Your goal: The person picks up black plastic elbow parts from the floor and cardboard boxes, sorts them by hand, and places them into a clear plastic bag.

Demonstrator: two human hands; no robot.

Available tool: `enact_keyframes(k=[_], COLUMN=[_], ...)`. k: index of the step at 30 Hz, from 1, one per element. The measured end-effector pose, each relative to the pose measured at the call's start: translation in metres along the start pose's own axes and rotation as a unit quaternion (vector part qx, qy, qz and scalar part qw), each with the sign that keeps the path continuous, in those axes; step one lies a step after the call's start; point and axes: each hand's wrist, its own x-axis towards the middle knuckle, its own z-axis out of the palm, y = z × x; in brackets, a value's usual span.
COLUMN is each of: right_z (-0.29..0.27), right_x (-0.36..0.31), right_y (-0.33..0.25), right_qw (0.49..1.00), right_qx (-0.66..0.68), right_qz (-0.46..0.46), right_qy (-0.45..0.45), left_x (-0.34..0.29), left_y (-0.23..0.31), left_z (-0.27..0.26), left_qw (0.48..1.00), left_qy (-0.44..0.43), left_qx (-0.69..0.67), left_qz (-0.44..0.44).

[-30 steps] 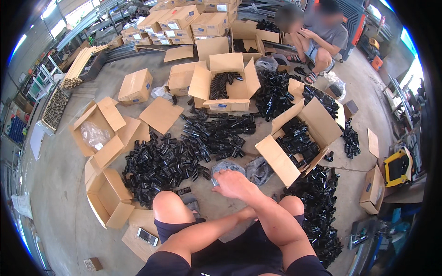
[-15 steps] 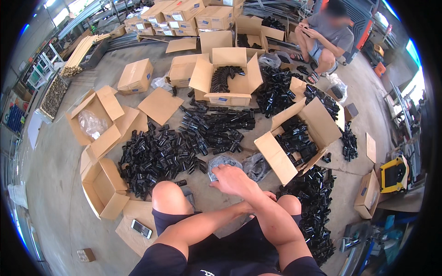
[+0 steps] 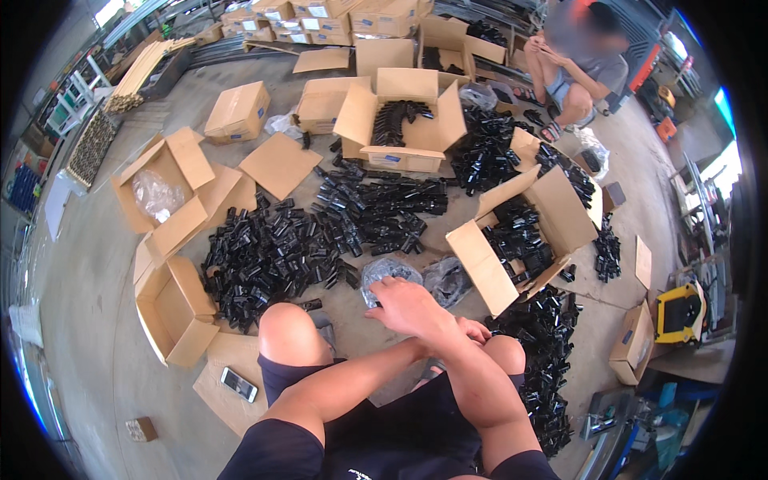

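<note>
My forearms cross in front of me, the right one on top. Over a clear plastic bag on the floor is my right hand, its thumb and fingers apart at the bag's near edge. The bag's contents are too small to make out. My left hand emerges beyond the right forearm beside my right knee. Its fingers are curled, and whatever they may hold is hidden. A second plastic bag, with dark contents, lies to the right. Short black tubular fittings form a loose heap left of the bags.
An open carton of fittings stands at right, above another heap. Farther off, a carton holds fittings in curved rows. Empty cartons sit at left; a phone lies on cardboard. A person crouches at far right.
My right hand has shifted slightly right and stays by the bag. More of my left hand shows past the right forearm. The crouching person leans a little differently.
</note>
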Motion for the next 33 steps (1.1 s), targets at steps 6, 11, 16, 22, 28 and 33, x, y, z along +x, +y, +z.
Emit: enact_keyframes(k=[6, 11, 16, 22, 28, 33], right_z=[-0.011, -0.005, -0.01, -0.01, -0.003, -0.013], right_x=[0.005, 0.003, -0.009, -0.004, -0.001, -0.006], right_y=[0.004, 0.0, 0.007, 0.009, 0.003, 0.015], right_qw=[1.0, 1.0, 1.0, 0.999, 0.999, 0.999], right_qx=[0.02, 0.021, 0.018, 0.031, 0.033, 0.034], right_qz=[0.013, 0.005, 0.007, 0.022, 0.004, 0.028], right_qy=[-0.016, -0.013, 0.004, 0.005, -0.004, 0.012], left_x=[0.002, 0.011, 0.014, 0.027, 0.019, 0.033], left_y=[-0.01, -0.085, -0.068, -0.047, -0.056, -0.04], left_z=[-0.003, 0.005, 0.012, -0.003, -0.009, -0.006], left_qw=[0.979, 0.989, 0.994, 0.986, 0.978, 0.976], left_qy=[-0.02, -0.073, -0.065, -0.107, -0.102, -0.136], left_qx=[0.2, 0.036, 0.092, -0.123, -0.151, -0.125], left_qz=[-0.04, -0.122, -0.014, 0.027, -0.099, -0.112])
